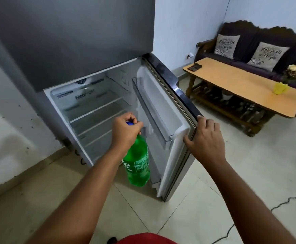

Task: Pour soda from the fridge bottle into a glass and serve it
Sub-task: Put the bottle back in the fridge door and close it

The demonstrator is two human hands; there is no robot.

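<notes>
Both hands are engaged. Left hand [126,132] is closed around the neck of one green plastic soda bottle [138,162], its fingers covering most of the blue cap [130,123]; the bottle hangs upright below the fist, in front of the open compartment. Right hand [204,138] grips the near edge of the open grey refrigerator door [170,110], thumb on the inner lining.

Grey two-door refrigerator [69,37]: lower compartment open, wire shelves bare. Dark wooden sofa [260,43], far right, carries three printed cushions [226,44]. One light wooden coffee table [240,85] stands before it, bearing one yellow cup [279,87] and a small dark object at its far-left end. One black cable [283,201] crosses the tiled floor, near right.
</notes>
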